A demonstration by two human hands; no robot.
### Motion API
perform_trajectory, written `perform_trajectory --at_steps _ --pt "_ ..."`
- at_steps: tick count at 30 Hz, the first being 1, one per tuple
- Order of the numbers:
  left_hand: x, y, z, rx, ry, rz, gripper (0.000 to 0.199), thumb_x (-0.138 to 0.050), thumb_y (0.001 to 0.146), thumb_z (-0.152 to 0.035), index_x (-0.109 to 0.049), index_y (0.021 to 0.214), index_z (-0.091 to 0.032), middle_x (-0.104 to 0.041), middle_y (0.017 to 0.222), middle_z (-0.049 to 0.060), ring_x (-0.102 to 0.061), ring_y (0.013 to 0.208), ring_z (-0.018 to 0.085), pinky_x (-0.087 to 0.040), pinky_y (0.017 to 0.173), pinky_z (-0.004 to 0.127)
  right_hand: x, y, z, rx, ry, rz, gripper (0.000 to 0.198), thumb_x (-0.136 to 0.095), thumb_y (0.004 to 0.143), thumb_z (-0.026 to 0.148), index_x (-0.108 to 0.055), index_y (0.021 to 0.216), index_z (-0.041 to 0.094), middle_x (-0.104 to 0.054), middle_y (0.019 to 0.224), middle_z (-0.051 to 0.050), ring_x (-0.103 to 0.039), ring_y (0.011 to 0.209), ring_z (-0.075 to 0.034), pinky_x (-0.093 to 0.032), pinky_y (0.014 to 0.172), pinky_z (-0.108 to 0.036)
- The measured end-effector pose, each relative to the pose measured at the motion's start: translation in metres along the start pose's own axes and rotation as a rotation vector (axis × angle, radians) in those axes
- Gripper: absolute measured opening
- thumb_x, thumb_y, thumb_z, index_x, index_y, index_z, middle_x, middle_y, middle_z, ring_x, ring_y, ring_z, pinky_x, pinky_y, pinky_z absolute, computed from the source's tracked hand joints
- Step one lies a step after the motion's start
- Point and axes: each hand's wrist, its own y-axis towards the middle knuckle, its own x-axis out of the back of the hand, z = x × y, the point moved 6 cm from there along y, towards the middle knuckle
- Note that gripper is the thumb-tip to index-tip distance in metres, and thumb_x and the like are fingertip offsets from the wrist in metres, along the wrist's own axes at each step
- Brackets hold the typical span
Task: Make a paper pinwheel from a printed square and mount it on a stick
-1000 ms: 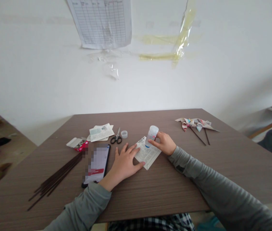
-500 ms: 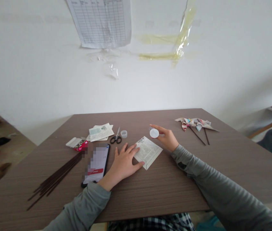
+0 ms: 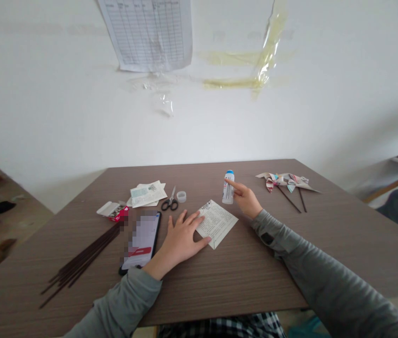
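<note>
My left hand (image 3: 181, 239) lies flat with fingers spread, its fingertips pressing the left corner of a printed paper square (image 3: 220, 223) on the brown table (image 3: 241, 272). My right hand (image 3: 246, 199) is curled around a small white glue bottle (image 3: 227, 188) with a blue tip. The bottle stands upright on the table just beyond the paper's far corner. The bottle's clear cap (image 3: 181, 196) rests apart from it, beside the scissors (image 3: 170, 201).
A phone (image 3: 141, 240) lies left of my left hand, next to a bundle of dark thin sticks (image 3: 82, 260). A small red and white box (image 3: 114, 210) and more printed papers (image 3: 148, 193) sit further back. Finished paper pinwheels (image 3: 285, 180) lie at the far right.
My right hand lifted the glue bottle off the paper, turned it over and set it upright on the table beyond the paper. My left hand stayed put.
</note>
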Motion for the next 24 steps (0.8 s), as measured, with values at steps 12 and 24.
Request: perform_trajectory --at_steps 12,24 --pt "-0.002 0.0 0.004 -0.036 -0.011 -0.042 0.076 -0.082 0.118 -0.063 -0.073 0.19 -0.039 -0.057 0.208 0.013 -0.037 0.199 0.058 -0.022 0.157 0.098 0.009 -0.008 0.022 0.097 -0.292 -0.044 0.045 -0.089 0.105 0.026 -0.103 0.145 0.041 -0.08 0.146 -0.013 -0.082 0.144 -0.042 -0.071 0.135 -0.064" --pt "0.003 -0.002 -0.001 -0.003 0.01 -0.002 0.077 -0.082 0.12 -0.062 -0.071 0.192 -0.039 -0.054 0.21 0.011 -0.033 0.201 0.057 -0.02 0.158 0.098 -0.002 -0.011 0.026 0.096 -0.387 0.086 0.045 -0.084 0.109 0.018 -0.103 0.145 0.038 -0.079 0.158 -0.014 -0.091 0.125 -0.035 -0.074 0.13 -0.059"
